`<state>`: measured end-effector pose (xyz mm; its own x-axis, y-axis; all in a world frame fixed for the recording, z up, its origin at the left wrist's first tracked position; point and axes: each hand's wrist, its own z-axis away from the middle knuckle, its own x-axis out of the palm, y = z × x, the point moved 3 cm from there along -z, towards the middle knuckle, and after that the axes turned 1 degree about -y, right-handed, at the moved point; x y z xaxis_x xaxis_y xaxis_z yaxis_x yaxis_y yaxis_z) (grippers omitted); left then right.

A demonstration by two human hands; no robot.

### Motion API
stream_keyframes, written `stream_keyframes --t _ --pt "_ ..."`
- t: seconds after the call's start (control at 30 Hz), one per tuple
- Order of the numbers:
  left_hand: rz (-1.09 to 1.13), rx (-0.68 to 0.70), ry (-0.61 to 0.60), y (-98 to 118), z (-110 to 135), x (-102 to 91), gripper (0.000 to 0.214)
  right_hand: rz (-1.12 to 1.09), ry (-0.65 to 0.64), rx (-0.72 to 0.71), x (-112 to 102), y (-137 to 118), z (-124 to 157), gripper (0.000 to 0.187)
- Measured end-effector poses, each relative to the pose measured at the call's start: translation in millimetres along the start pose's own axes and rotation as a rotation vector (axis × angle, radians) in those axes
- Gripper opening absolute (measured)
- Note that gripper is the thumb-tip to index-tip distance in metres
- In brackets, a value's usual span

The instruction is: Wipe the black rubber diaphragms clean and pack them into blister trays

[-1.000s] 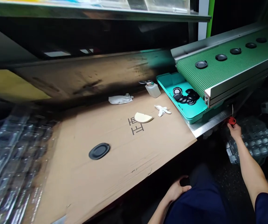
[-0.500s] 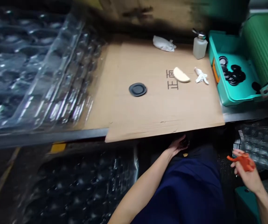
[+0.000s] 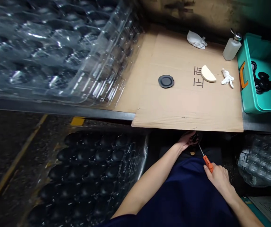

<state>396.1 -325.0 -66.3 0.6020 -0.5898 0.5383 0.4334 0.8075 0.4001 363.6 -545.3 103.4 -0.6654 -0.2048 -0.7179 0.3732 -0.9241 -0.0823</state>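
Just below the table's front edge, my left hand (image 3: 187,139) is closed around a small dark round part (image 3: 195,137), mostly hidden by fingers and shadow. My right hand (image 3: 219,178) grips an orange-handled tool (image 3: 208,164) with a thin metal shaft. The shaft's tip meets the dark part, or lies very close to it; the exact contact is too dark to make out. On the cardboard sheet (image 3: 159,107) above my hands lies a dark grey rounded disc (image 3: 166,81) with a raised ring.
Stacked clear plastic trays (image 3: 55,53) fill the left of the table. A cream half-round pad (image 3: 208,74), white crumpled cloths (image 3: 227,78) and a pump bottle (image 3: 232,48) sit right. A teal bin (image 3: 250,102) holds black parts. More trays (image 3: 85,176) stand below, left and right.
My right hand has swung left with the orange-handled tool, bringing its shaft to the dark part in my left hand. The view has shifted, so the table's things appear further right.
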Motion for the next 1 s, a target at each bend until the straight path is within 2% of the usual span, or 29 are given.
stream_keyframes --t 0.13,0.2,0.33,0.4,0.5,0.57,0.73,0.87,1.0 --pt "-0.054 0.099 0.120 -6 3 -2.2 0.054 -0.019 -0.028 -0.007 -7 -3 -6 0.048" --pt "-0.150 0.210 0.150 -8 7 -2.0 0.057 -0.042 -0.025 0.008 -13 -1 -9 0.049" --pt "-0.504 0.424 0.073 -11 16 2.8 0.057 -0.066 -0.026 0.045 -25 6 -13 0.051" --pt "-0.588 0.451 0.057 -11 19 4.5 0.059 -0.055 -0.041 0.039 -29 8 -14 0.051" --pt "-0.593 0.466 0.094 -8 22 6.2 0.057 -0.052 -0.043 0.035 -30 9 -16 0.050" --pt "-0.500 0.421 0.138 -6 22 6.1 0.053 -0.059 -0.040 0.028 -29 8 -16 0.050" --pt "-0.064 0.094 0.284 -6 13 -2.0 0.041 -0.066 -0.032 0.004 -21 2 -16 0.049" --pt "0.044 -0.062 0.246 -4 6 -6.0 0.038 -0.082 -0.036 -0.017 -15 -3 -16 0.049" --pt "0.127 -0.134 0.206 -1 7 -4.4 0.032 -0.063 -0.022 -0.003 -9 -3 -16 0.048"
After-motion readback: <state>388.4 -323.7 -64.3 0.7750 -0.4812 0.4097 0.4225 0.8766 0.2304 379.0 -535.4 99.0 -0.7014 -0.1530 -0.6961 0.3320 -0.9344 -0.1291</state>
